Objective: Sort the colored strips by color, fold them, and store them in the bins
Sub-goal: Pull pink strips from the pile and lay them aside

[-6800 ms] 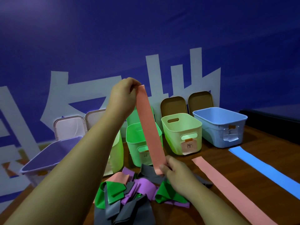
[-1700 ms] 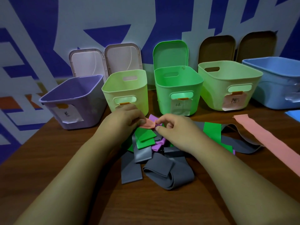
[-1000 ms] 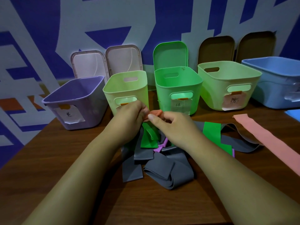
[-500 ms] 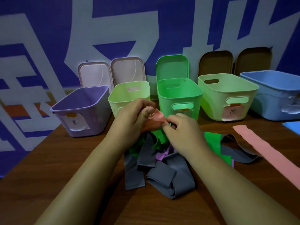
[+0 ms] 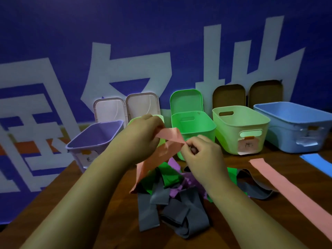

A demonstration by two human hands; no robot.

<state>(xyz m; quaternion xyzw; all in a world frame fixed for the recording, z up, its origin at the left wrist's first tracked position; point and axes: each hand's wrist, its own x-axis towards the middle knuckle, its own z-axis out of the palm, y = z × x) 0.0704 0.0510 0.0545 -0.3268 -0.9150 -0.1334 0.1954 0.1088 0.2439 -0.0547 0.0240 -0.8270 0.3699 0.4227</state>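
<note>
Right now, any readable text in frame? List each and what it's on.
Nothing reads cleanly.
Wall banner: large white characters, cropped, not readable whole.
Purple bin label: handwritten mark, too blurred.
Pale green bin label: handwritten mark, too blurred.
Blue bin label: too blurred.
Green bin: lower front hidden by the right hand pinching the pink strip.

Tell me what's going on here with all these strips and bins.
A person is sorting colored strips at a wooden table. The left hand grips one end of a pink strip and the right hand pinches it further along, above a mixed pile of grey, green and purple strips; its loose end hangs down to the pile's edge. Five open bins stand in a row behind. A second pink strip and a blue strip lie flat on the right.
</note>
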